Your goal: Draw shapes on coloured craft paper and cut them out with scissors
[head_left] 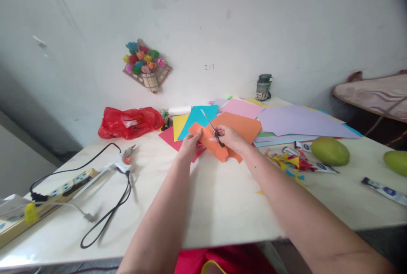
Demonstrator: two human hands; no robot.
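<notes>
My left hand (pixel 189 145) pinches the left edge of a small orange paper piece (pixel 218 152), held above the table. In my right hand (pixel 229 137) is a pair of scissors (pixel 210 122), its fingers closed round the dark handles. The blades point up and away to the left, over the orange piece. Behind them lies a larger orange sheet (pixel 239 123) with a cut edge at its near side. A blue sheet (pixel 196 117), a yellow sheet (pixel 179 124) and a red sheet (pixel 170 139) are spread just beyond my left hand.
Paper scraps (pixel 289 161) and glue tubes lie right of my arm, beside a green fruit (pixel 330 151). A glue gun (pixel 122 161), its cord and a power strip (pixel 71 185) occupy the left. A red plastic bag (pixel 130 122) and a tumbler (pixel 263 87) stand farther back.
</notes>
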